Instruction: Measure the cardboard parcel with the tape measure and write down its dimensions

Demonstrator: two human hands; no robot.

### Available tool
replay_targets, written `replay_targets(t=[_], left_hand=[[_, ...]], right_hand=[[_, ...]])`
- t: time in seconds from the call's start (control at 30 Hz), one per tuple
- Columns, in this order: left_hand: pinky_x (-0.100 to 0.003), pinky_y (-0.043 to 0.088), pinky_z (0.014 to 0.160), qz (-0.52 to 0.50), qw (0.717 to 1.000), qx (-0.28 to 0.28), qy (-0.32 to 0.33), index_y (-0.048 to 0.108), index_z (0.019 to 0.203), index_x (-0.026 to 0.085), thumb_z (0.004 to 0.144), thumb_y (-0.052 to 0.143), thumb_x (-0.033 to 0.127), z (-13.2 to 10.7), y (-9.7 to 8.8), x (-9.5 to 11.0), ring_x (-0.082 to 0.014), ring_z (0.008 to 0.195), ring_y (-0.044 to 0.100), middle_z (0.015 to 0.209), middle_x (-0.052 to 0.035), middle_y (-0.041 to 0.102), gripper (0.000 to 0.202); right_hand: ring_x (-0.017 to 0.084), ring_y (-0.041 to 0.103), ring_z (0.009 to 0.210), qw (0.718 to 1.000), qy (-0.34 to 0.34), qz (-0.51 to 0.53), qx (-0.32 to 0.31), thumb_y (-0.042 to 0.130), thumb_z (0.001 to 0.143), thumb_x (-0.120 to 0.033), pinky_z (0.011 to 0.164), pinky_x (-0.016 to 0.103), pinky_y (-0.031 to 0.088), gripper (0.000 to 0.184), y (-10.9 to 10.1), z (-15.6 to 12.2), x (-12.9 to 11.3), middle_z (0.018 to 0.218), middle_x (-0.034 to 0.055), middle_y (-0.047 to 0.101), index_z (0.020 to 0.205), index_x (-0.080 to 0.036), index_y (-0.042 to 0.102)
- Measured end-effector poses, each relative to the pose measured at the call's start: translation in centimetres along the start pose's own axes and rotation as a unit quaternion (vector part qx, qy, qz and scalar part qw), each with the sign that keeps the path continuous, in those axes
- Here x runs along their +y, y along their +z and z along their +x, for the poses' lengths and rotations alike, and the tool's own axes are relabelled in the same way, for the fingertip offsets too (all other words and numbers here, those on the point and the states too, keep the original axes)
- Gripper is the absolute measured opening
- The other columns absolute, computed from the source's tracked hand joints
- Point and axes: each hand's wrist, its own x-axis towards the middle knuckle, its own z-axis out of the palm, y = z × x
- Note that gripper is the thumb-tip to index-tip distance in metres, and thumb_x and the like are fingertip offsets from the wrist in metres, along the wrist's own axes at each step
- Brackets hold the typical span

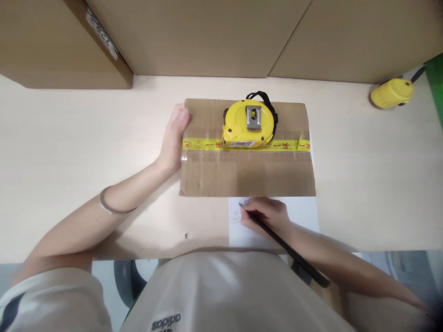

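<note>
My left hand (173, 133) grips the left side of a small cardboard box (211, 177), with the thumb at its upper left corner and the other fingers mostly hidden. Yellow tape with red print runs across the box. On top of it rests a yellow tape measure (247, 122) with a metal clip and a black wrist strap. My right hand (266, 214) is closed around a long black pen (287, 246), its tip down on a white sheet of paper (238, 235). Faint marks show on the paper near the tip, and the box covers the sheet's far part.
Large cardboard boxes (207, 41) stand along the back of the pale table (69, 157); one at the left (62, 46) juts forward. At the far right lies a second yellow object (392, 93) with a black strap. The table's front edge is close to my body.
</note>
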Motion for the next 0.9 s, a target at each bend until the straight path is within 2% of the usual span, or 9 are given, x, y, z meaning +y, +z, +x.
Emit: replay_targets(t=[0.13, 0.33, 0.63, 0.9], left_hand=[[-0.037, 0.048, 0.102, -0.003, 1.0, -0.003, 0.001, 0.062, 0.096, 0.021, 0.089, 0.063, 0.061, 0.0, 0.1, 0.0, -0.0213, 0.105, 0.062, 0.095, -0.0008, 0.059, 0.04], [-0.038, 0.048, 0.103, -0.011, 1.0, 0.004, -0.005, 0.063, 0.099, 0.021, 0.093, 0.059, 0.057, -0.1, 0.3, 0.2, -0.0239, 0.115, 0.06, 0.098, -0.0032, 0.062, 0.036], [-0.039, 0.047, 0.104, -0.014, 1.0, 0.006, -0.01, 0.065, 0.099, 0.024, 0.093, 0.059, 0.055, -0.2, 0.4, 0.2, -0.025, 0.117, 0.059, 0.1, -0.0032, 0.063, 0.033], [-0.037, 0.048, 0.102, -0.01, 1.0, 0.009, -0.007, 0.064, 0.098, 0.022, 0.091, 0.061, 0.058, -0.1, 0.4, 0.2, -0.0237, 0.11, 0.06, 0.099, -0.0038, 0.062, 0.036]], right_hand=[[0.007, 0.057, 0.054, 1.0, -0.011, 0.007, 0.004, 0.064, 0.08, -0.009, 0.054, 0.017, 0.045, 0.014, 0.3, 0.0, 0.2, 0.062, -0.0039, 0.062, 0.073, -0.021, 0.059], [0.006, 0.056, 0.052, 1.0, -0.013, 0.013, 0.019, 0.063, 0.079, -0.008, 0.053, 0.017, 0.044, 0.014, 0.8, 0.0, 0.2, 0.061, -0.0038, 0.062, 0.072, -0.021, 0.059], [0.005, 0.05, 0.048, 1.0, -0.007, 0.021, 0.017, 0.06, 0.081, -0.012, 0.05, 0.016, 0.041, 0.016, 1.1, 0.2, 0.2, 0.057, -0.0039, 0.058, 0.068, -0.02, 0.058], [0.006, 0.051, 0.05, 1.0, 0.001, 0.016, 0.007, 0.062, 0.081, -0.014, 0.051, 0.018, 0.043, 0.014, 0.7, -0.2, 0.4, 0.059, -0.0032, 0.059, 0.069, -0.02, 0.059]])
